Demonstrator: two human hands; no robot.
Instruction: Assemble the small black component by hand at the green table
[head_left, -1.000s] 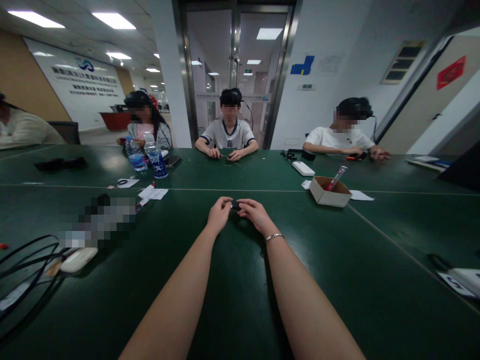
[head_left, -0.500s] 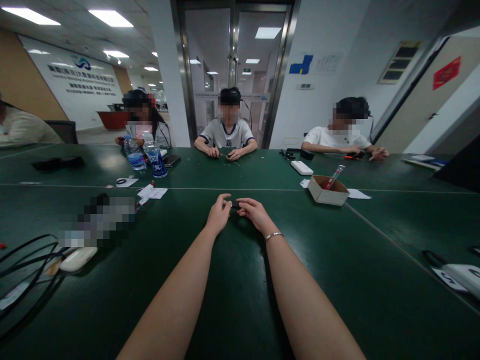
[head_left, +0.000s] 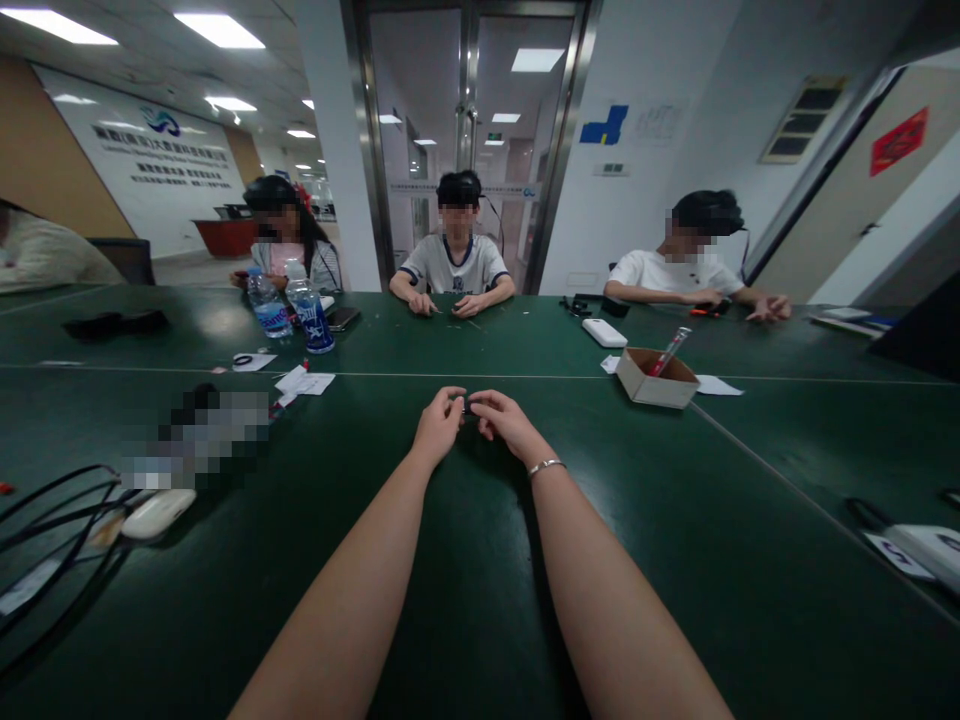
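Over the green table, a small dark object [head_left: 466, 407] shows between my fingertips; most of it is covered and its kind is too small to make out. My left hand [head_left: 438, 428] is closed in a pinch, thumb and forefinger on its left end. From the other side my right hand [head_left: 511, 425], with a silver bracelet at the wrist, has curled fingers closed at its right end. The fingertips of both hands are very near each other.
An open cardboard box [head_left: 657, 380] with a clear tube stands ahead right, beside a white power bank [head_left: 604, 333]. Two bottles [head_left: 309, 315] stand ahead left. Cables [head_left: 56, 520] and a white device [head_left: 159, 513] lie at the left. Several people sit across the table [head_left: 480, 600].
My right fingers have shifted slightly left over the small dark object, so less of it shows. My left hand stays almost where it was.
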